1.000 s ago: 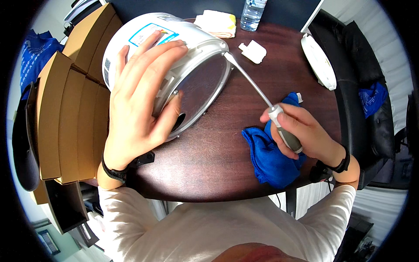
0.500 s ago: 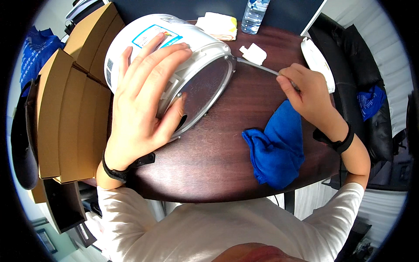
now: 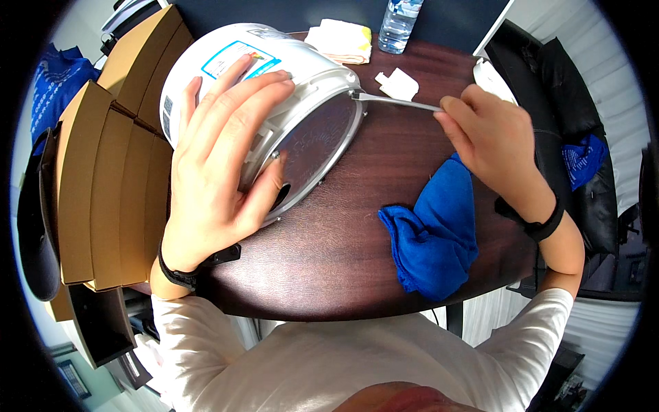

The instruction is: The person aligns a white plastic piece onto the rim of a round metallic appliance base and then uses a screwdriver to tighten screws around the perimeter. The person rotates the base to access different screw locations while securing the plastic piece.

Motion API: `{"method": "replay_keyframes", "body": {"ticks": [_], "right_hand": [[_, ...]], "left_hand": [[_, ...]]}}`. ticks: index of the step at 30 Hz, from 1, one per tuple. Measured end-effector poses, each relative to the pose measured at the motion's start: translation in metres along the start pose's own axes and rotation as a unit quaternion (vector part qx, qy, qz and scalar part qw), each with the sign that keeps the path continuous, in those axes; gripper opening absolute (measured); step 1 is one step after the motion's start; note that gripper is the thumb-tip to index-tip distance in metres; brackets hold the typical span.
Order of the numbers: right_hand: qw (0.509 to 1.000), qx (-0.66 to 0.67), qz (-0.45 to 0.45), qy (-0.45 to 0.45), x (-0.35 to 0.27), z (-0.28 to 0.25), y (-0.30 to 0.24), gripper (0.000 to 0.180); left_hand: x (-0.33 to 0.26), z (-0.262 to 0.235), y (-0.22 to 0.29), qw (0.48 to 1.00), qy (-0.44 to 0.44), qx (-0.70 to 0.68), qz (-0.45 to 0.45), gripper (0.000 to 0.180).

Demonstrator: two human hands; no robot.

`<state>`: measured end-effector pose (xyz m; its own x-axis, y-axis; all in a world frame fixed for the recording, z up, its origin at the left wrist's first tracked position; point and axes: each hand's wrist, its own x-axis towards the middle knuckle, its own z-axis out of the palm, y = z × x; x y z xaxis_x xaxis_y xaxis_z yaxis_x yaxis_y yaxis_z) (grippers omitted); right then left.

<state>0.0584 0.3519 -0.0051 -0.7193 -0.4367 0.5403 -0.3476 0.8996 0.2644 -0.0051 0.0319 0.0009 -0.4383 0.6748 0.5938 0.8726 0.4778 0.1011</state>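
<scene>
A white drum-shaped appliance [image 3: 312, 69] lies tilted on its side on the table, its round, clear-looking end turned toward the lower right. My left hand [image 3: 223, 147] rests spread over its side, fingers apart, with the thumb by the rim of the round end. In my closed right hand [image 3: 491, 134] is a slim grey tool with a flat, wider tip [image 3: 395, 101]; that tip meets the rim at its upper right. I cannot make out the tool's exact kind. Below my right hand lies a crumpled blue cloth [image 3: 439, 237].
Behind the appliance are a folded white and yellow cloth [image 3: 341, 41] and a water bottle [image 3: 399, 26]. A crumpled white tissue [image 3: 399, 85] lies near the tool. Cardboard boxes [image 3: 103, 199] stand against the table's left side. A white object [image 3: 491, 79] sits at the right edge.
The tool's tip has shifted slightly left onto the rim, and my right hand has turned and risen a little. The appliance and my left hand have moved slightly left.
</scene>
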Motion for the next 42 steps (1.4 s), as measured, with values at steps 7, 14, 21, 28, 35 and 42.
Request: {"method": "replay_keyframes", "body": {"ticks": [7, 14, 21, 28, 35, 42], "right_hand": [[0.995, -0.096, -0.026, 0.009, 0.018, -0.020, -0.002, 0.019], [0.970, 0.206, 0.107, -0.066, 0.010, 0.009, 0.000, 0.023], [0.530, 0.698, 0.377, -0.299, -0.001, 0.012, -0.020, 0.040], [0.946, 0.291, 0.139, -0.021, -0.008, 0.018, -0.009, 0.023], [0.989, 0.120, 0.088, -0.011, 0.003, 0.000, -0.015, 0.020], [0.995, 0.071, 0.068, -0.003, 0.007, 0.002, -0.015, 0.020]], "left_hand": [[-0.001, 0.002, -0.001, 1.000, 0.004, -0.005, 0.005, 0.057], [-0.002, 0.003, -0.001, 1.000, 0.014, 0.004, 0.001, 0.060], [-0.002, 0.004, -0.001, 1.000, 0.015, 0.007, 0.001, 0.060], [-0.002, 0.000, -0.002, 1.000, 0.016, -0.008, -0.008, 0.058], [-0.003, 0.003, -0.005, 1.000, 0.017, -0.005, -0.003, 0.059], [-0.003, 0.003, -0.007, 1.000, 0.016, -0.002, 0.009, 0.059]]}}
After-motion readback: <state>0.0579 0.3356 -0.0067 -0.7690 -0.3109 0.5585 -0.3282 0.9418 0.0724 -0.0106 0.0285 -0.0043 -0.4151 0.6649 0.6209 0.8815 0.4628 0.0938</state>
